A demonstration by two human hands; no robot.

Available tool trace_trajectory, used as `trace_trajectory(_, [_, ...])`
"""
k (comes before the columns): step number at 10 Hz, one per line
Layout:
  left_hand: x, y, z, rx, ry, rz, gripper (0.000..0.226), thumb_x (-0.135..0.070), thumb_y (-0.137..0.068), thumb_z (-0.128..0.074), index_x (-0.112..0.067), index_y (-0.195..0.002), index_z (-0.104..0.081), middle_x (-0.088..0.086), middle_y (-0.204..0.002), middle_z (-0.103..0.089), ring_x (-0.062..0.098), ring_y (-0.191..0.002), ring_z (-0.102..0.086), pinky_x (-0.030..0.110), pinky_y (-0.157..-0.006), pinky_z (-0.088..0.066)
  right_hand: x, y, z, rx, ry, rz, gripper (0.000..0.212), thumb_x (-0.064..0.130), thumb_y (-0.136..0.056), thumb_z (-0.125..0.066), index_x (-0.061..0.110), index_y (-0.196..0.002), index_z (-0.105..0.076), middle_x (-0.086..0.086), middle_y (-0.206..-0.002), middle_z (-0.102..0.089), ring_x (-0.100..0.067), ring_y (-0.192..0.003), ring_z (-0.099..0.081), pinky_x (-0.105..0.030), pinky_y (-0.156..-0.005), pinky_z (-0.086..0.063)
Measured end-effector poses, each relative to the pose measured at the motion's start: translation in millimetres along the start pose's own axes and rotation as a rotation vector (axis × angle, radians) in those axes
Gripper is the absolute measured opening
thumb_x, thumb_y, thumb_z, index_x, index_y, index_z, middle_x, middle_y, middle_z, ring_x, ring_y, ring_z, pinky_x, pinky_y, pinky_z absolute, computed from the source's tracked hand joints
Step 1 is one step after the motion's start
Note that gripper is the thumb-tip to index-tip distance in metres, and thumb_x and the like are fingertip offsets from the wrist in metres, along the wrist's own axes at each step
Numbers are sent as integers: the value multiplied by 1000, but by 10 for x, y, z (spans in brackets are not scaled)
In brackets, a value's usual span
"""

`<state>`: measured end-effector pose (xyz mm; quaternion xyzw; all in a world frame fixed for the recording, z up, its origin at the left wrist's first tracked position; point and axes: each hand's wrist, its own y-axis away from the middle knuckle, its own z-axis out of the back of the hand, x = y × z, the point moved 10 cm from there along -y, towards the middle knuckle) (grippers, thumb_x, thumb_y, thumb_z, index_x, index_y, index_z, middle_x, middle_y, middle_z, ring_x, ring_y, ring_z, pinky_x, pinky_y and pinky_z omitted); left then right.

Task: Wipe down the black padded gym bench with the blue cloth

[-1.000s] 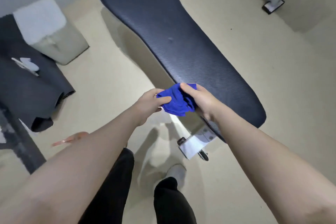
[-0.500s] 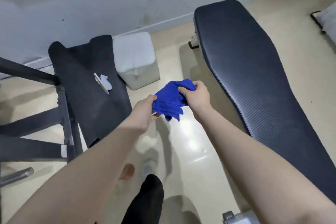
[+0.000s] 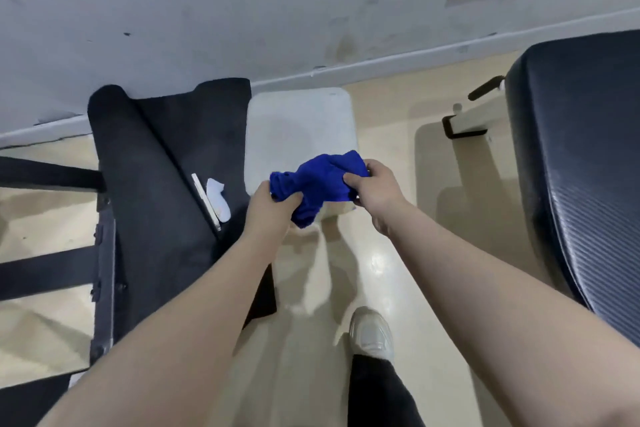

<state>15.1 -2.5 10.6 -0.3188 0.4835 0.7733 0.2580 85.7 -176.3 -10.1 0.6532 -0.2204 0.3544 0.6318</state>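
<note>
We hold one bunched blue cloth [image 3: 320, 184] between our two hands, left hand [image 3: 273, 208] and right hand [image 3: 375, 189], fingers gripping it; one black bench [image 3: 581, 156] lies right, apart.

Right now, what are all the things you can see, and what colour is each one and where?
cloth: one, blue, bunched between both hands
gym bench: one, black padded, far right
box seat: one, white, by the wall, middle
mat: one, black, left, partly rolled
sock: one, white, on the mat
flat white strip: one, beside the sock
dark metal frame: one, left edge
shoe: one, pale, bottom middle
left hand: one, gripping cloth
right hand: one, gripping cloth
</note>
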Motion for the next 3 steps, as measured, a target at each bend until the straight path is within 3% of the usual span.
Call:
trace_trajectory(1, [52,-480,-16,-12,75,55,29,-11,-88,-54,-21,-115,-50,5,-105,-56,20,-97,-49,27,-78,-39,41,-454,-199,50,22,-2,34,6,-86,-54,11,-119,-48,-4,-101,-57,-22,-87,-55,-34,-80,-48])
trace_trajectory(2, [157,-672,79,-27,-51,118,72,-15,-91,-55,-16,-149,-13,-3,-135,-39,16,-114,-39,17,-84,-36,-11,-584,-260,35,156,-62,55,14,-89,-54,12,-139,-30,-3,-116,-49,-19,-92,-48,-28,-80,-40])
trace_trajectory(3, [-11,-532,312,-79,-292,34,71,-10,-89,-53,-11,-149,-15,9,-151,-27,24,-133,-35,28,-105,-34,171,-406,-236,-7,325,-8,45,13,-92,-50,8,-134,-36,-8,-121,-52,-21,-92,-48,-31,-81,-41])
